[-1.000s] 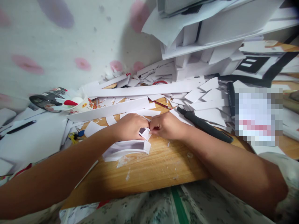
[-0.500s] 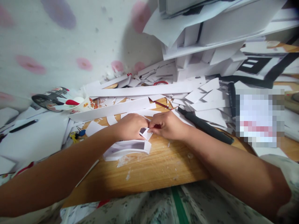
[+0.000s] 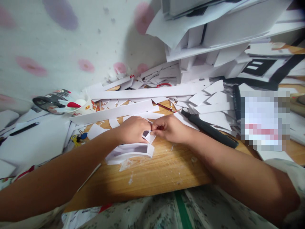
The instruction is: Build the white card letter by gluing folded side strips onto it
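One left hand (image 3: 133, 129), one right hand (image 3: 168, 128), one small white piece (image 3: 150, 137) between them.
Both hands grasp this piece, fingers bent, over one wooden table (image 3: 166, 171). One white form (image 3: 133, 155) lies just nearer to the person; one black tool (image 3: 211, 128) lies beyond the right forearm, one printed cup (image 3: 86, 109) farther left.

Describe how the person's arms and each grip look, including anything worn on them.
The left grip and right grip are bare human hands, with no gloves visible. The left forearm and right forearm are uncovered; no watch or bracelet shows. A loose, pale sleeve with a muted green print shows on the right arm. The left one cannot be made out clearly.
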Demonstrator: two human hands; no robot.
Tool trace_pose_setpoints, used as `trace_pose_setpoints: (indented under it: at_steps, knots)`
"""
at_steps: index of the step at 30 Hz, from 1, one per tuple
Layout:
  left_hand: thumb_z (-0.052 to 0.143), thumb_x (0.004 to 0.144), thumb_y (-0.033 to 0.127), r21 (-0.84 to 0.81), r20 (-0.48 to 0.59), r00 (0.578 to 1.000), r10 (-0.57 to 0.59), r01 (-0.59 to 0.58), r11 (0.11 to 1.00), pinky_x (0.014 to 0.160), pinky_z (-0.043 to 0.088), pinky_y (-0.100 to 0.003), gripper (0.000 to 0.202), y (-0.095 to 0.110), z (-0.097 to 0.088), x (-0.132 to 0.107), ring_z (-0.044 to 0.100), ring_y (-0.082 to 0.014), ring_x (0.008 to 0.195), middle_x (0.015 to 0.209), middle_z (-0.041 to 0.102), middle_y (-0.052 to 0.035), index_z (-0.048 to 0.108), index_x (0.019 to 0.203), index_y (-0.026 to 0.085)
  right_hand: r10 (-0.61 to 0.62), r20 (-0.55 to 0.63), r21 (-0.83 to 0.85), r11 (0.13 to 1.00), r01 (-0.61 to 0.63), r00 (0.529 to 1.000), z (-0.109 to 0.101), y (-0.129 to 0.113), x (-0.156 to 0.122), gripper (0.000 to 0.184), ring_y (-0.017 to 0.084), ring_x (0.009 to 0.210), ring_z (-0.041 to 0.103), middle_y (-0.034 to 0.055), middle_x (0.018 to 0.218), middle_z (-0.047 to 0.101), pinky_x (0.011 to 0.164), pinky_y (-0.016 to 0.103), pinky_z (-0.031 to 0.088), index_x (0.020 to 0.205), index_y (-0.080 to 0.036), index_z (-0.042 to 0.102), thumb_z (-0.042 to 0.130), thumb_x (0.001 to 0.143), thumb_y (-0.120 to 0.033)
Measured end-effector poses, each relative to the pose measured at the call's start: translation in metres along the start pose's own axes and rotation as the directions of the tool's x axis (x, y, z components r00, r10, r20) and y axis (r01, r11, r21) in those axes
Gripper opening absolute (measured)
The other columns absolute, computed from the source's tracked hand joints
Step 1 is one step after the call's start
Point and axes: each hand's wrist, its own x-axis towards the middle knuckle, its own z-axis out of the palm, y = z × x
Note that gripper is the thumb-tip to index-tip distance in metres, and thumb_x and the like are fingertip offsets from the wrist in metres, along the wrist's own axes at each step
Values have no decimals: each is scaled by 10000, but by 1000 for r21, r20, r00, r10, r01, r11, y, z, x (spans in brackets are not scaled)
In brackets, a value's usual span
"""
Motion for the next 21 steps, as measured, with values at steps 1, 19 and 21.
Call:
trace_pose_setpoints:
  at_steps: [1, 19, 21]
  knots:
    - [725, 702, 443, 1, 2, 1000, -3, 3, 1000, 667, 368, -290, 257, 0, 0, 0, 636, -218, 761, 756, 686, -28, 648, 690, 197, 8, 1, 6, 1000, -8, 1000, 0, -1, 0, 97, 88, 591, 469, -32, 631, 575, 575, 215, 305, 709, -151, 646, 648, 802, -177]
    - [693, 705, 437, 11, -2, 999, -43, 43, 999, 649, 364, -285, 251, 0, 1, -1, 637, -217, 744, 740, 683, -31, 651, 681, 191, 150, -52, 6, 989, -150, 987, 0, -16, 4, 133, 97, 573, 503, -16, 621, 634, 575, 224, 333, 691, -155, 670, 648, 809, -213]
    - [689, 705, 441, 8, 1, 999, -48, 48, 999, 649, 362, -284, 252, 0, 0, -1, 640, -220, 761, 755, 689, -34, 659, 692, 191, 155, -61, -33, 987, -157, 986, 2, -19, 4, 104, 95, 571, 497, -18, 617, 629, 579, 225, 325, 688, -157, 665, 642, 790, -160]
